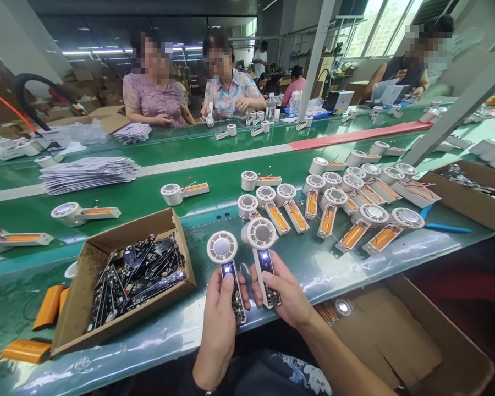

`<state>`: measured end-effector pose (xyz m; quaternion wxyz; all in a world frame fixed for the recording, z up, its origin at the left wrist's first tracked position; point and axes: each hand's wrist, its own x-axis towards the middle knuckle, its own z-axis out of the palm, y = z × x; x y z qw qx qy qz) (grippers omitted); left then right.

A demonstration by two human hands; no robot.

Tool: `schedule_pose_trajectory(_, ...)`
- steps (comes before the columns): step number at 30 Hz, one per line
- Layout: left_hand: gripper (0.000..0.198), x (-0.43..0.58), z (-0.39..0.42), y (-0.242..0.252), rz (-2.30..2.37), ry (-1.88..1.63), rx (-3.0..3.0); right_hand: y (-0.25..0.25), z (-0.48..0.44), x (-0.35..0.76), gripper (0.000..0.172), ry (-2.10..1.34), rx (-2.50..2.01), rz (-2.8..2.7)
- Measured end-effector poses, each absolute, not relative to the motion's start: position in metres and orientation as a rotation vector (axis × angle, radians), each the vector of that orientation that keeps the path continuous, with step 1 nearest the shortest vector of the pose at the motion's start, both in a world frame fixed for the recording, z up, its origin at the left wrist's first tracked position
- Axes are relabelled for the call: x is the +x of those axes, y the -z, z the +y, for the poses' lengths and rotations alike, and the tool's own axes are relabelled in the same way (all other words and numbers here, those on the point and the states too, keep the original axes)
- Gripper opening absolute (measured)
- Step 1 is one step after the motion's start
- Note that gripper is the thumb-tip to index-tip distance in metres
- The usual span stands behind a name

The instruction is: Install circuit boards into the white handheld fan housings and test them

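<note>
My left hand grips a small white round-headed fan unit by its open handle, which shows a black circuit board with a lit blue-white LED. My right hand holds a second white fan unit the same way, and its board also glows. My thumbs rest on the boards. The two units stand upright, side by side, just above the green conveyor belt. Several unfinished fan units with orange batteries lie beyond my hands.
A cardboard box of black circuit boards stands left of my hands, with loose orange batteries beside it. Blue-handled pliers lie at right. Another cardboard box sits below the belt edge. Co-workers sit across the belt.
</note>
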<state>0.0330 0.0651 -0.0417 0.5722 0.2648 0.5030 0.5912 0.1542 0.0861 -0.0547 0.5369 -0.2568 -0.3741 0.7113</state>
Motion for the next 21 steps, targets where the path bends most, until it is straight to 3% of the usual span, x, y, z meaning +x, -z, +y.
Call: schedule_pose_trajectory(21,0.039,0.033,0.0641,0.0452,1.108,-1.462,0.734,0.0592,0.0883,0.1511,0.03,-1.604,-0.627,-0.899)
